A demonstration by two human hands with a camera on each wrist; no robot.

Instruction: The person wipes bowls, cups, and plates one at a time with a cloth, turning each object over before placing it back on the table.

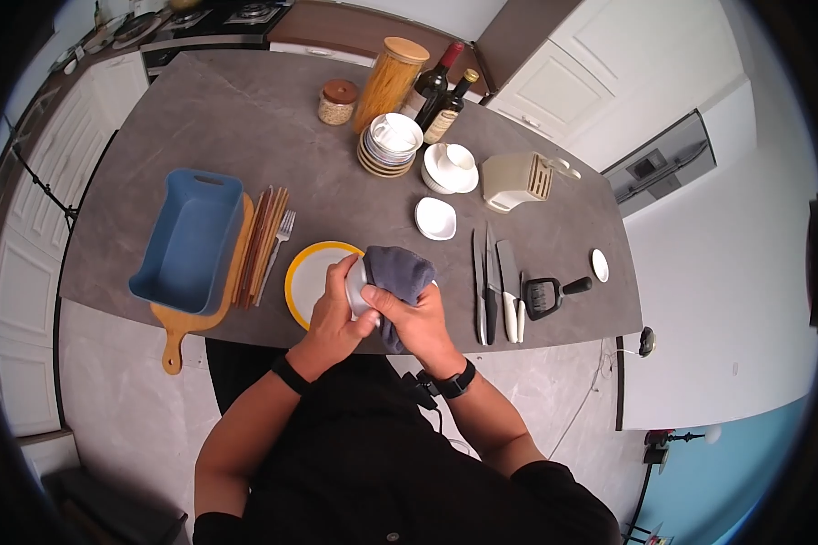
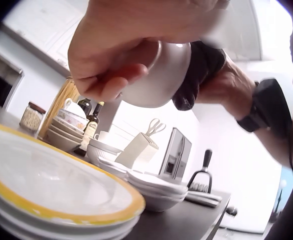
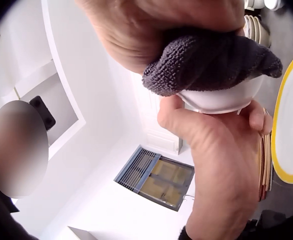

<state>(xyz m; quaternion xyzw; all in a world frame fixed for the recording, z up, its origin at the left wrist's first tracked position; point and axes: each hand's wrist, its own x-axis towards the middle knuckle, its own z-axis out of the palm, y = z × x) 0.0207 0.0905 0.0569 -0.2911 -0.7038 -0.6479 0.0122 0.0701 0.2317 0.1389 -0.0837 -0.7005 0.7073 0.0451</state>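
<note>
head view: the white bowl [image 1: 358, 283] sits between both hands, left grip [image 1: 334, 313] pinching its rim.

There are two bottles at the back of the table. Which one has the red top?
The bottle beside the tall pasta jar is the red-topped bottle; the other bottle has a gold-coloured cap.

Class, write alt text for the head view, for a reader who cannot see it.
A person's left hand grips a white bowl while the right hand holds a dark cloth against it above a grey counter. A blue dish and chopsticks sit to the left, knives to the right.
</note>
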